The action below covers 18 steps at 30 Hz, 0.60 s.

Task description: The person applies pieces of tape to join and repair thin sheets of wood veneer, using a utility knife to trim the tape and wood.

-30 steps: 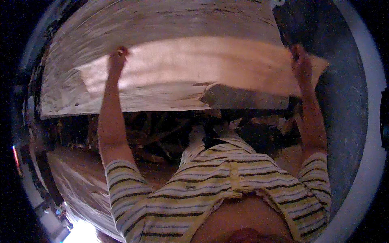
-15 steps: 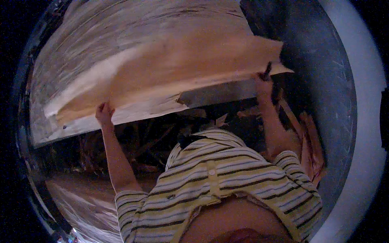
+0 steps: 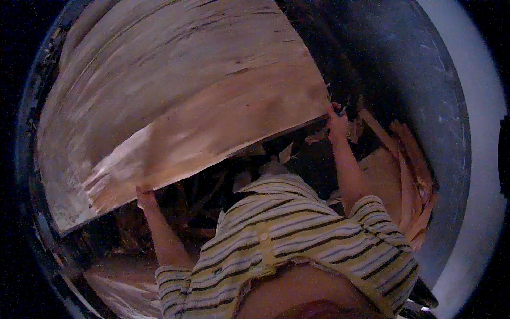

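A thin tan veneer sheet (image 3: 228, 125) lies over a broad grey-brown stack of veneer (image 3: 175, 58), its near edge close to the stack's near edge. My left hand (image 3: 145, 196) is closed on that near edge toward the left, the fingertips partly hidden by the sheet. At the stack's right corner is my right hand (image 3: 337, 125), closed round a small dark tool (image 3: 338, 110), its kind too blurred to tell. That hand also touches the corner of the sheet.
Torn veneer scraps (image 3: 287, 154) lie in the dark gap below the stack. Long reddish-brown strips (image 3: 411, 181) stand at the right, beside a grey curved surface (image 3: 441, 122). Another pale veneer pile (image 3: 122, 282) shows at the lower left.
The tan sheet has come down toward me and now lies flatter, its ragged right end no longer jutting past the stack. Both hands have moved nearer to me, the left one more.
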{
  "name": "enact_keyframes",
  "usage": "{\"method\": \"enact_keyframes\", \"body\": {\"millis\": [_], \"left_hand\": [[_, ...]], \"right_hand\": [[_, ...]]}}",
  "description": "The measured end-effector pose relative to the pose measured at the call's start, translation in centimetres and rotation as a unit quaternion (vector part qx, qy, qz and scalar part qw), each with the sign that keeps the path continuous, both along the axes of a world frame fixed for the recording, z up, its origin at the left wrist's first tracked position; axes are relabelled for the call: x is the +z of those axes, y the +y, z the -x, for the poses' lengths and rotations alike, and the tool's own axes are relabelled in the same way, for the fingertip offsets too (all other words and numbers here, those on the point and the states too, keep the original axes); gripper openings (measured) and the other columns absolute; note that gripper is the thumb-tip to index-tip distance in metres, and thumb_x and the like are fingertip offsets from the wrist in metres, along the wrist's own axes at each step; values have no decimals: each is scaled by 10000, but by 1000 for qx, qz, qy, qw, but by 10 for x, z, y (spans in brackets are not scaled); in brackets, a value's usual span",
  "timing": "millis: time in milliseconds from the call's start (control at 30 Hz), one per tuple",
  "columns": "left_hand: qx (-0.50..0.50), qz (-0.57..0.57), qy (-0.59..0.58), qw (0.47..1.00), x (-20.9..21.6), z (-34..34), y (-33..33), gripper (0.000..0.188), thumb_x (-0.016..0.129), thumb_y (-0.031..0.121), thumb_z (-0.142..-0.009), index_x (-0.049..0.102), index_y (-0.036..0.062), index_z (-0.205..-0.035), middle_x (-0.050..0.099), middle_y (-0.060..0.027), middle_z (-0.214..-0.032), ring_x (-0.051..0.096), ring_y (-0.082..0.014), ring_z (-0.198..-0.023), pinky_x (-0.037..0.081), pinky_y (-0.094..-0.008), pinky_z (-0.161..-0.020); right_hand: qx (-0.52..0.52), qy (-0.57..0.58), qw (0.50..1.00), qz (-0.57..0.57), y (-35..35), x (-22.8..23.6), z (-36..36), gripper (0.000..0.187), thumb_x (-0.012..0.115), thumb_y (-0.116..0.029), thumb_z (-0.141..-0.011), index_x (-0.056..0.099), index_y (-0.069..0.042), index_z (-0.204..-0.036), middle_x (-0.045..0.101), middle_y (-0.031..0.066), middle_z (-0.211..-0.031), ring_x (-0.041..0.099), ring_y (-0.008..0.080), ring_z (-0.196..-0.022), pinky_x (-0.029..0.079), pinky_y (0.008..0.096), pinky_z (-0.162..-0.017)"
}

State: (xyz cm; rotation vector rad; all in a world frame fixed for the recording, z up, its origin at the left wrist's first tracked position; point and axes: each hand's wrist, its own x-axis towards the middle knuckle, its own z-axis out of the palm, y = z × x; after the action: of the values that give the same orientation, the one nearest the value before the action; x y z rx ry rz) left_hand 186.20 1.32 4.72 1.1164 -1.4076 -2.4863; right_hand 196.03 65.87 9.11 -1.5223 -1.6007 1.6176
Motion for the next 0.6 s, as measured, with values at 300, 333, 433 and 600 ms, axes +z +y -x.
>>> {"method": "enact_keyframes", "body": {"millis": [300, 333, 433, 600], "left_hand": [[-106, -49, -17, 993, 1, -5, 30, 203, 515, 232, -796, 538, 31, -806, 578, -58, -706, 543, -170, -557, 464, -258, -458], [-103, -36, -24, 994, 7, -6, 36, 204, 516, 235, -797, 538, 32, -805, 577, -58, -704, 537, -169, -538, 451, -251, -431], [-84, 7, -75, 994, 21, -4, 69, 208, 518, 245, -798, 536, 38, -794, 569, -56, -688, 518, -163, -491, 418, -231, -372], [-43, 23, -121, 991, 33, -5, 103, 203, 513, 232, -798, 507, 57, -695, 505, -44, -587, 468, -150, -451, 398, -235, -377]], "right_hand": [[255, -82, 944, -195, 55, 15, 46, 203, 630, -200, -644, 589, -33, -750, 576, 34, -693, 528, 137, -628, 407, 279, -575], [279, -66, 930, -229, 61, 11, 52, 195, 625, -203, -645, 591, -29, -726, 581, 39, -692, 531, 134, -632, 409, 277, -583], [265, -138, 923, -243, 87, 2, 68, 195, 611, -204, -647, 587, -30, -732, 579, 50, -678, 530, 139, -619, 410, 279, -579], [281, -128, 927, -214, 114, 8, 64, 246, 609, -219, -641, 578, -27, -792, 580, 57, -699, 540, 173, -639, 421, 300, -605]]}}
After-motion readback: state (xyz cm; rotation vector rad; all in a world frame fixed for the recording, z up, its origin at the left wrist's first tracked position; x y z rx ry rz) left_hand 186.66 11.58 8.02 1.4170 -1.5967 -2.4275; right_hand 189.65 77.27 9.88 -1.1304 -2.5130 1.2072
